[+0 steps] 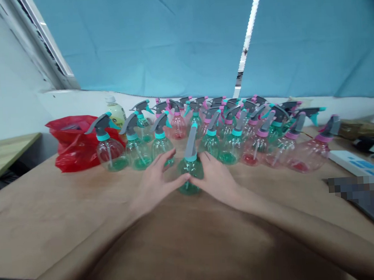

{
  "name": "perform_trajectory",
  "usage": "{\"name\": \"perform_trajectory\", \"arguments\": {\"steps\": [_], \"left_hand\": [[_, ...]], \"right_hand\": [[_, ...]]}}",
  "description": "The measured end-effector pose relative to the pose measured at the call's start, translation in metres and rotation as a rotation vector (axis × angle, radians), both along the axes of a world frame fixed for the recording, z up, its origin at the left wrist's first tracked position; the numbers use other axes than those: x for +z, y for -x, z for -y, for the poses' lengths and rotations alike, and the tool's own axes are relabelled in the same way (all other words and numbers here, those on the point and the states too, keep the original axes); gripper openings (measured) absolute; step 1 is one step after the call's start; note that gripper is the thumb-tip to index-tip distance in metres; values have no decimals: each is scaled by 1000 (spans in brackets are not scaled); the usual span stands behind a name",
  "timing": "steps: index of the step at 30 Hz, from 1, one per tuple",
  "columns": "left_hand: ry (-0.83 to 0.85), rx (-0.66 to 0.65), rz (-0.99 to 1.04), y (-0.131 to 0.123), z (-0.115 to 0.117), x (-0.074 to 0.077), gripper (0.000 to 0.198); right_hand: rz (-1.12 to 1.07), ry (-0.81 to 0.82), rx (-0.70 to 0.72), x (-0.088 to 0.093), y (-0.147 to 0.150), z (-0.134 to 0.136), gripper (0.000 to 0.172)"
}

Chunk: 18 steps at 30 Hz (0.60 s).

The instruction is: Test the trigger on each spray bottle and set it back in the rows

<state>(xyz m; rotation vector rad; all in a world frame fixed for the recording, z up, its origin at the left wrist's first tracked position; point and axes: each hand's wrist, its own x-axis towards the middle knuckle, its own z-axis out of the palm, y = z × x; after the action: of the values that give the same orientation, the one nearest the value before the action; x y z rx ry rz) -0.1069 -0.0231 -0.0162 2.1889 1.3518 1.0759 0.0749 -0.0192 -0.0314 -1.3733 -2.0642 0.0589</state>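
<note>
A green see-through spray bottle (190,167) with a grey trigger head and teal collar stands on the wooden table (68,215), in front of the rest. My left hand (156,180) cups its left side and my right hand (216,176) cups its right side. The fingers of both hands curl around the bottle's round body, and the thumbs meet in front of it.
Behind it stand several green and pink spray bottles (234,133) in rows. A red plastic bag (71,143) lies at the back left beside a yellowish drink bottle (115,110). A white box (353,161) and dark items lie at the right. A blue curtain hangs behind.
</note>
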Motion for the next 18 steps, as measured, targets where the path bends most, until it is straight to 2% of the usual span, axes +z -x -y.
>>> {"name": "perform_trajectory", "arguments": {"steps": [2,4,8,11,14,16,18], "left_hand": [[39,-78,81,-16,6,3,71],[53,-132,138,-32,14,8,70],[98,-212,239,-58,31,13,55],[151,-269,344,-70,36,12,41],[175,-266,353,-77,35,11,32],[181,-260,345,-79,33,11,30],[183,-252,344,-80,29,11,29]], "right_hand": [[-14,-12,36,-1,-3,20,42],[-25,-13,73,-2,-7,38,51],[-39,-25,119,-2,-14,62,60],[-9,-62,90,-4,-17,70,72],[-7,-49,64,-10,-22,72,86],[-13,-17,98,-16,-30,70,91],[5,25,177,-22,-43,65,87]]}}
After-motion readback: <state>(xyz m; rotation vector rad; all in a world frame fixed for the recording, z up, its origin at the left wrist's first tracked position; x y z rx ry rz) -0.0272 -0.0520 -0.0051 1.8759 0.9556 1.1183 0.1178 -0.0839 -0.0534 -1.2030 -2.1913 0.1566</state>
